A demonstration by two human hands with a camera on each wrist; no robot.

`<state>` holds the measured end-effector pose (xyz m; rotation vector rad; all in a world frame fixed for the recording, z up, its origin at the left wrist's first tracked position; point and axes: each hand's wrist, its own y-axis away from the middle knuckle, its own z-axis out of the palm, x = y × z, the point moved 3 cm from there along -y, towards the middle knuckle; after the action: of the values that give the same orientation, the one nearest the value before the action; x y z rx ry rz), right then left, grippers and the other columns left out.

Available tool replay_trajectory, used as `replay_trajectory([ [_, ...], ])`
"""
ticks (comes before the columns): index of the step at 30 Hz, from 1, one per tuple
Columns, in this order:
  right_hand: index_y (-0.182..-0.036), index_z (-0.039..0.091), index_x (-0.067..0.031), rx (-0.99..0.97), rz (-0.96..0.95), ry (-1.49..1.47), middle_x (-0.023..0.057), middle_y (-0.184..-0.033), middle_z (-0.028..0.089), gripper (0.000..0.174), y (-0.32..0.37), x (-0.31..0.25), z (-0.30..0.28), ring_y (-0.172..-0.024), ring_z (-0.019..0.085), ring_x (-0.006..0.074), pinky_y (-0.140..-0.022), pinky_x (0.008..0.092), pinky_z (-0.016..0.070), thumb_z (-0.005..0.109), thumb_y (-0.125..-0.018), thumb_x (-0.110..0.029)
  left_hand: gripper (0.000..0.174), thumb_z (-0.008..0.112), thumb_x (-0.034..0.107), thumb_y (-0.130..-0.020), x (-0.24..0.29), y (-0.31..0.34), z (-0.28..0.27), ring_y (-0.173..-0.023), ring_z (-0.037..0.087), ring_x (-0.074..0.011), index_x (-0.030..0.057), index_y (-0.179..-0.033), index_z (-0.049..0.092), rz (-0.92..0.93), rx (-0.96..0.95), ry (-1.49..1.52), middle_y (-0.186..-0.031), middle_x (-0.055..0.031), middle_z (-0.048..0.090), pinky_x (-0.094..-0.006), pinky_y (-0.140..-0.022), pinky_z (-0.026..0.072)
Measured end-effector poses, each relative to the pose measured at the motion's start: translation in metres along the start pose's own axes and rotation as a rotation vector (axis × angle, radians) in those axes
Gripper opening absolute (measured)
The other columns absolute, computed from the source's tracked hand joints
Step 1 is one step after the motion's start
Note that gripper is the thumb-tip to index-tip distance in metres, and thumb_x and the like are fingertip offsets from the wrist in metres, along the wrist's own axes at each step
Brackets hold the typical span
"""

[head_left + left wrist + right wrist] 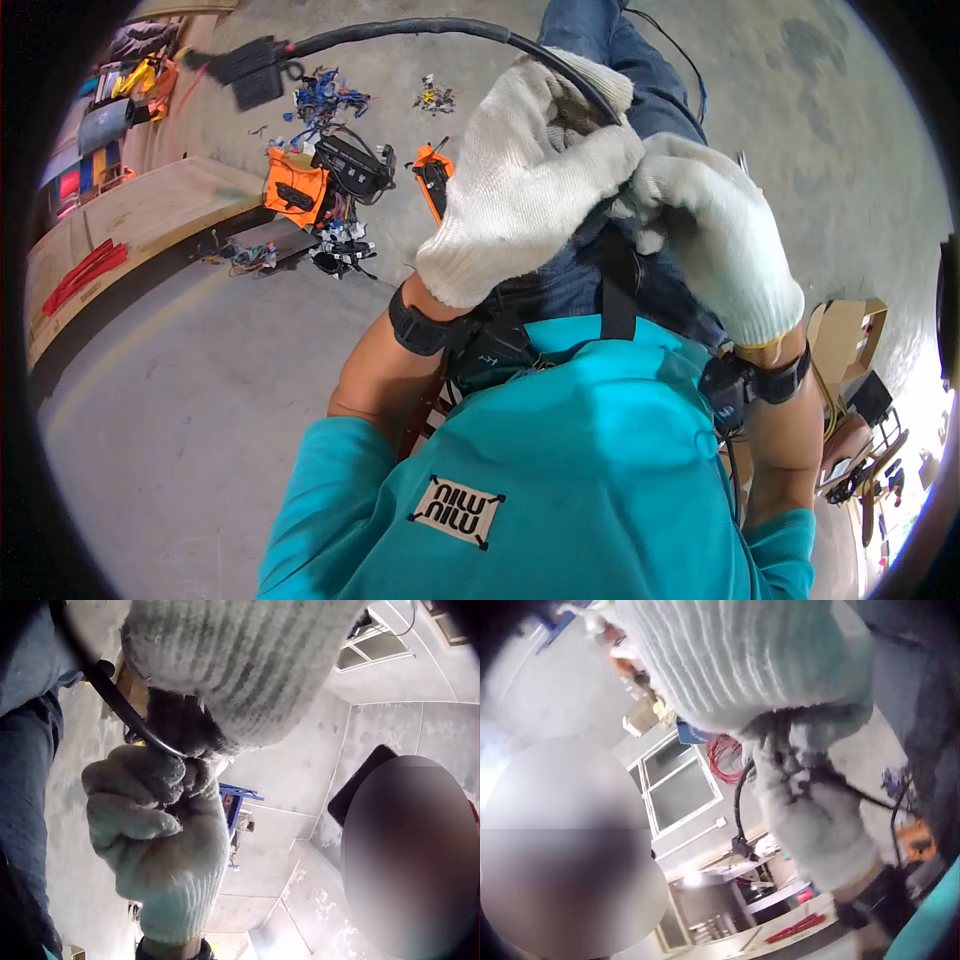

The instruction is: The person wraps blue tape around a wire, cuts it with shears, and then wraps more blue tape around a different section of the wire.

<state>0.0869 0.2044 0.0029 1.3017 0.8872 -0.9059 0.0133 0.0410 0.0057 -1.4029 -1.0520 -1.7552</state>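
A thick black cable (420, 27) arcs from a dark connector (258, 75) at the upper left to my gloved left hand (530, 180), whose fingers and thumb grip it. My gloved right hand (715, 235) meets the left one above the legs, its fingers curled. In the left wrist view the cable (120, 705) runs down to the right hand's fingertips (165, 832), which pinch it near the left glove (232, 667). The right wrist view shows the cable (739, 799) hanging beyond the left hand (817, 817). The gloves hide the cable's far end.
On the floor lie an orange housing (296, 190), a black device (352, 167), another orange part (432, 175) and blue wire scraps (325, 98). A wooden bench (150, 215) at the left bears red strips (85, 275). An open cardboard box (845, 340) stands at the right.
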Motion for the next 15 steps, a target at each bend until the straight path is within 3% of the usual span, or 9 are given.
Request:
replay_trajectory([
  [1,-0.111,0.071,-0.0058,0.053,0.136,-0.068,0.0008,-0.093,0.067,0.019,0.0,-0.008,0.002,-0.085,0.058,0.0083,-0.074,0.027,0.0495,0.064,-0.1,-0.019,0.028,0.073,0.002,-0.092,0.001,-0.001,-0.003,-0.078,0.067,-0.0105,-0.004,-0.117,0.062,-0.09,0.03,0.034,-0.093,-0.0071,0.069,-0.027,-0.067,0.0588],
  [2,-0.12,0.071,-0.006,0.088,0.013,-0.033,0.0048,-0.104,0.071,0.029,0.001,-0.005,0.0,-0.093,0.064,0.0126,-0.078,0.0298,0.053,0.074,-0.095,-0.019,0.028,0.073,0.002,-0.092,0.001,-0.003,-0.008,-0.078,0.067,-0.0105,-0.004,-0.117,0.062,-0.082,0.035,0.031,-0.093,-0.0071,0.069,-0.027,-0.067,0.0588],
  [3,-0.12,0.071,-0.006,0.083,0.006,-0.03,0.0048,-0.104,0.071,0.029,0.0,-0.003,-0.004,-0.093,0.064,0.0126,-0.078,0.0298,0.053,0.074,-0.095,-0.019,0.029,0.073,0.004,-0.095,-0.002,-0.005,-0.012,-0.077,0.067,-0.0108,-0.0038,-0.121,0.062,-0.088,0.019,0.075,-0.091,-0.0065,0.069,-0.0274,-0.067,0.0597],
  [5,-0.132,0.066,-0.0034,0.184,-0.54,0.668,0.0082,-0.121,0.069,0.045,0.006,-0.018,-0.009,-0.102,0.065,0.0173,-0.087,0.0317,0.0537,0.081,-0.092,-0.016,0.03,0.073,0.006,-0.098,-0.002,-0.007,-0.015,-0.075,0.068,-0.011,-0.0036,-0.124,0.061,-0.093,0.008,0.122,-0.089,-0.0059,0.069,-0.0278,-0.067,0.0606],
  [6,-0.137,0.065,-0.0031,0.178,-0.601,0.691,0.0103,-0.129,0.067,0.053,0.009,-0.016,-0.01,-0.105,0.065,0.0198,-0.091,0.0329,0.0536,0.084,-0.09,-0.016,0.031,0.072,0.008,-0.099,-0.002,-0.008,-0.014,-0.074,0.066,-0.011,-0.0046,-0.125,0.06,-0.135,-0.007,0.192,-0.089,-0.0061,0.069,-0.0278,-0.067,0.0605],
  [11,-0.133,0.068,-0.0048,0.364,-0.665,0.469,0.0134,-0.131,0.066,0.054,0.005,-0.016,-0.011,-0.111,0.067,0.0232,-0.09,0.0356,0.0554,0.088,-0.084,-0.017,0.034,0.067,0.006,-0.101,0.006,-0.002,-0.01,-0.075,0.066,-0.0119,-0.008,-0.13,0.058,-0.159,-0.064,0.116,-0.099,-0.0102,0.068,-0.0284,-0.068,0.062],
  [13,-0.127,0.072,-0.0082,0.301,-0.721,0.932,0.013,-0.127,0.067,0.048,0.008,-0.023,-0.012,-0.109,0.068,0.0275,-0.088,0.0375,0.0562,0.089,-0.082,-0.015,0.033,0.06,-0.007,-0.095,0.013,0.0,-0.009,-0.085,0.07,-0.0152,-0.0096,-0.128,0.062,-0.317,-0.006,0.152,-0.114,-0.0144,0.066,-0.0288,-0.071,0.0631],
  [14,-0.117,0.075,-0.0151,0.338,-0.86,0.957,0.0083,-0.111,0.069,0.042,0.004,-0.025,-0.007,-0.098,0.066,0.0322,-0.082,0.0431,0.0559,0.087,-0.077,-0.016,0.033,0.06,-0.007,-0.095,0.012,0.0,-0.011,-0.085,0.07,-0.0152,-0.0096,-0.128,0.062,-0.316,-0.004,0.152,-0.114,-0.0144,0.066,-0.0288,-0.071,0.0631],
  [15,-0.117,0.075,-0.0151,0.337,-0.861,0.957,0.0083,-0.111,0.069,0.042,0.004,-0.023,-0.007,-0.098,0.066,0.0322,-0.082,0.0431,0.0559,0.087,-0.077,-0.016,0.036,0.056,-0.013,-0.09,0.011,-0.001,-0.015,-0.088,0.071,-0.0167,-0.0093,-0.125,0.065,-0.29,-0.043,0.05,-0.119,-0.0154,0.065,-0.0291,-0.073,0.0634],
])
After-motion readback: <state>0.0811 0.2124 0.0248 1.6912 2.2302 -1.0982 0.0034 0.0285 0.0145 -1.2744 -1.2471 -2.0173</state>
